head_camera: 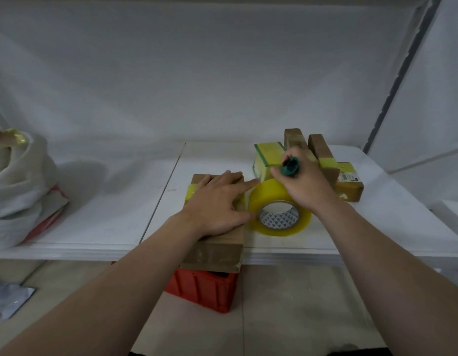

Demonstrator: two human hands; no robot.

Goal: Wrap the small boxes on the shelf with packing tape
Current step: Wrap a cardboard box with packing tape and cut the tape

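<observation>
A long brown cardboard box (217, 249) lies on the white shelf (107, 222), its near end past the shelf's front edge, with a band of yellow tape across its far end. My left hand (220, 199) presses flat on top of it, fingers spread. Right beside the box stands a roll of yellow packing tape (279, 206) on its edge. My right hand (305, 183) hovers just above the roll, closed around a green-handled cutter (289, 167). Behind it lies a pile of small brown boxes (322, 155) banded with yellow tape.
A white plastic bag (17, 191) full of things sits on the shelf at the left. A red crate (204, 289) stands on the floor below the shelf edge. The shelf's back wall and a right upright (402, 73) close the space.
</observation>
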